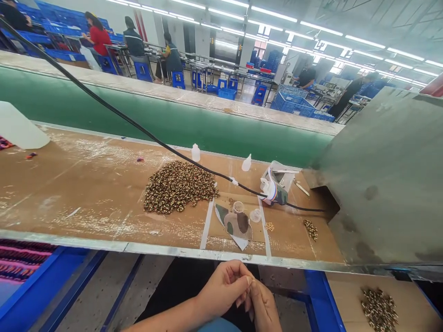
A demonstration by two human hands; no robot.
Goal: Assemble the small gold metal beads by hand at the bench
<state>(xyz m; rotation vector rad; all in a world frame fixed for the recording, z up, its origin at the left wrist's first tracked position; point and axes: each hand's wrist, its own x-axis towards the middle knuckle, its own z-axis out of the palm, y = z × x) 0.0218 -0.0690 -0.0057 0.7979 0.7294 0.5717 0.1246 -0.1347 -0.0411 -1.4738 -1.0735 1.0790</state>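
Note:
My left hand (226, 286) and my right hand (263, 304) meet just below the front edge of the workbench. Their thumbs and fingertips are pinched together. Whatever lies between the fingertips is too small or too hidden to make out. Ahead of them on the bench lies a torn camouflage-patterned piece (238, 225), with a small round clear cup (238, 207) on its upper part. Beside it are another small clear cup (255, 215) and a little cluster of tan bits (269, 226). A large pile of small gold-and-dark pieces (180, 186) sits to the left.
A black cable (114, 110) crosses above the bench. Two white bottles (195, 152) stand along the back edge, near a container of tools (277, 184). A metal housing (387, 184) closes the right side. Blue crates (44, 281) flank my lap. A green conveyor (173, 117) runs behind.

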